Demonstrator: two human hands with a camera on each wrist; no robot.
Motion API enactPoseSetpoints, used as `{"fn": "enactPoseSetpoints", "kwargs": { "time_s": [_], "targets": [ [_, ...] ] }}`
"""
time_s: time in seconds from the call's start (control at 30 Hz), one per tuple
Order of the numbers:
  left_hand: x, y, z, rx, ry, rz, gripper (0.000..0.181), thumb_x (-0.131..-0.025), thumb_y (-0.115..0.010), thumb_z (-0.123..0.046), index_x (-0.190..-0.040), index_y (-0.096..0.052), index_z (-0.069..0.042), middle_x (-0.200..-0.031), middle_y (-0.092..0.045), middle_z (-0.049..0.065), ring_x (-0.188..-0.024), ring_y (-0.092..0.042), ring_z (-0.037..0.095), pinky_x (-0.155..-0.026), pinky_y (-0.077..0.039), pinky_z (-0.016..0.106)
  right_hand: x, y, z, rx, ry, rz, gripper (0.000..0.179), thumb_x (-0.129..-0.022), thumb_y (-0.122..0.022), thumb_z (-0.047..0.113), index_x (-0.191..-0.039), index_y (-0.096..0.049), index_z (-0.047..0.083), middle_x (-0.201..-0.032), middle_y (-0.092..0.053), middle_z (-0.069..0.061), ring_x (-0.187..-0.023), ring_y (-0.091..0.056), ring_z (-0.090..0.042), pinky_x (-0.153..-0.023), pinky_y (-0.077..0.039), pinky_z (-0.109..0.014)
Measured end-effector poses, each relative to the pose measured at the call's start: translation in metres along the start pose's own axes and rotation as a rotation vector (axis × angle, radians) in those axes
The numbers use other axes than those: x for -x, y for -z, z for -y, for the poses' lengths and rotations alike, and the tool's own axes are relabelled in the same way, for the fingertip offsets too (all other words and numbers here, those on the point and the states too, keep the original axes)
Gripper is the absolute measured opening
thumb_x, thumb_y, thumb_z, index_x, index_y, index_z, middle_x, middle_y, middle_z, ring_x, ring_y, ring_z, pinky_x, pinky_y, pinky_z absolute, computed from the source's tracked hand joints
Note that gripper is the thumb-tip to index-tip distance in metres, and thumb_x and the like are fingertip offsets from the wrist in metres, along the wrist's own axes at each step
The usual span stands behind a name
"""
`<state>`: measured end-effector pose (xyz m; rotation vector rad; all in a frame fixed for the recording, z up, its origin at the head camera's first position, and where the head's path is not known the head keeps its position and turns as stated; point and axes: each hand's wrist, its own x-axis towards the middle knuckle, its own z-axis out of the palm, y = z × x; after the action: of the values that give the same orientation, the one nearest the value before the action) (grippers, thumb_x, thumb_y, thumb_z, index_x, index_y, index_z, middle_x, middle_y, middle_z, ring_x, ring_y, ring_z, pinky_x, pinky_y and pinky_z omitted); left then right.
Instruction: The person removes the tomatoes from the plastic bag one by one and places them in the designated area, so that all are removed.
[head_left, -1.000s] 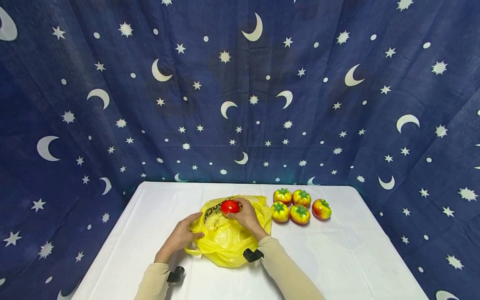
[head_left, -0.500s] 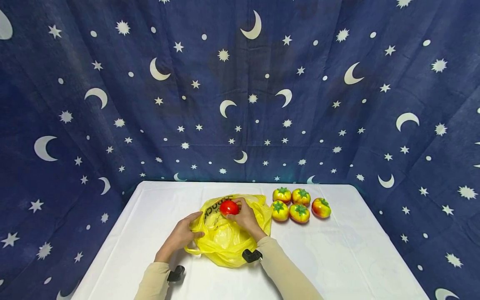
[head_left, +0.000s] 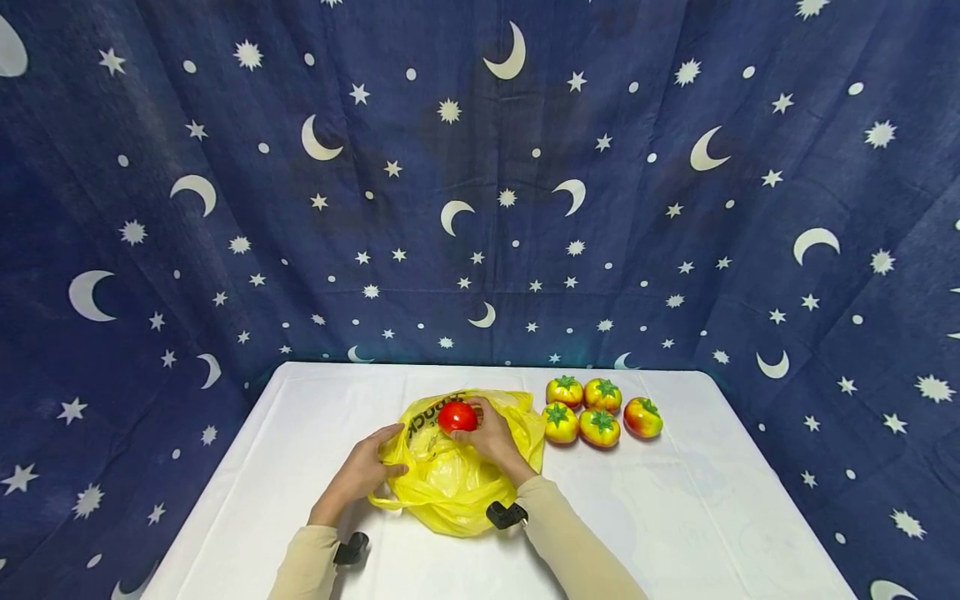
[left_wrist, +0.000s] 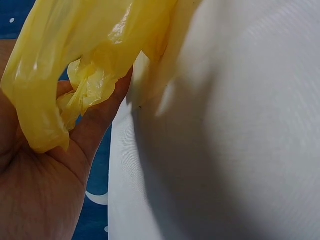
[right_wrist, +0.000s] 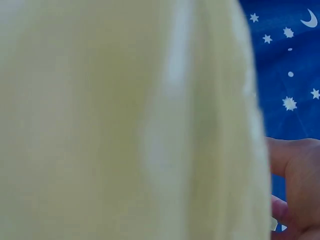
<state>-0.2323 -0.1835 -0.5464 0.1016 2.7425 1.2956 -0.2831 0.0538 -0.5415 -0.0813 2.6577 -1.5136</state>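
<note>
A crumpled yellow plastic bag (head_left: pixel 450 471) with dark lettering lies mouth-up on the table. On its left side my left hand (head_left: pixel 358 471) holds the edge, thumb toward me and fingers behind. The left wrist view shows a bunched fold of the bag (left_wrist: pixel 90 85) between thumb and fingers of that hand (left_wrist: pixel 55 185). My right hand (head_left: pixel 491 433) grips a glossy red tomato (head_left: pixel 457 416) over the bag's far part. In the right wrist view, blurred yellow plastic (right_wrist: pixel 125 120) covers most of the picture, part of the hand (right_wrist: pixel 300 185) shows at right, and the tomato is hidden.
Several yellow-red tomatoes (head_left: pixel 600 427) with green tops stand grouped to the right of the bag, and one more tomato (head_left: pixel 643 417) sits apart from them. A white cloth covers the table (head_left: pixel 697 500). Behind it hangs a blue curtain (head_left: pixel 420 208) with moons and stars.
The red tomato has shifted very slightly left in my right hand's grip. Both hands and the bag otherwise stay almost as they were.
</note>
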Motion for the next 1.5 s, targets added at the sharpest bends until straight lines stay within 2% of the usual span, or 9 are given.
{"fn": "enactPoseSetpoints", "kwargs": {
  "time_s": [0.73,1.0,1.33,1.5],
  "targets": [
    [0.001,-0.001,0.001,0.003,0.025,0.013,0.075,-0.078,-0.08,-0.01,-0.145,-0.048,-0.011,-0.152,-0.044,0.016,-0.143,-0.035,0.042,-0.118,-0.028,0.06,0.014,0.012,0.012,-0.063,0.061,0.003,0.065,-0.076,-0.083,0.014,-0.134,-0.054,0.01,-0.132,-0.058,-0.019,-0.115,-0.06,-0.037,-0.094,-0.056,-0.048],
    [0.001,0.001,0.0,0.002,0.012,0.013,0.074,-0.078,-0.08,-0.01,-0.145,-0.048,-0.01,-0.151,-0.045,0.017,-0.142,-0.036,0.043,-0.117,-0.028,0.061,0.018,0.015,0.015,-0.082,0.091,0.001,0.067,-0.075,-0.083,0.011,-0.135,-0.052,0.007,-0.132,-0.058,-0.02,-0.116,-0.059,-0.039,-0.094,-0.057,-0.047],
    [0.003,0.0,0.002,0.002,0.024,0.012,0.073,-0.078,-0.08,-0.01,-0.145,-0.049,-0.01,-0.152,-0.045,0.017,-0.143,-0.035,0.042,-0.118,-0.027,0.06,0.025,0.017,0.023,-0.116,0.07,0.006,0.067,-0.076,-0.083,0.014,-0.137,-0.053,0.011,-0.135,-0.058,-0.016,-0.115,-0.06,-0.033,-0.092,-0.059,-0.042],
    [0.001,0.0,0.001,0.002,0.02,0.01,0.073,-0.079,-0.08,-0.009,-0.145,-0.048,-0.011,-0.152,-0.045,0.016,-0.143,-0.036,0.042,-0.118,-0.028,0.06,0.03,0.021,0.031,-0.131,0.075,0.014,0.067,-0.077,-0.082,0.018,-0.138,-0.054,0.014,-0.133,-0.06,-0.015,-0.109,-0.06,-0.029,-0.092,-0.058,-0.041]
  ]
}}
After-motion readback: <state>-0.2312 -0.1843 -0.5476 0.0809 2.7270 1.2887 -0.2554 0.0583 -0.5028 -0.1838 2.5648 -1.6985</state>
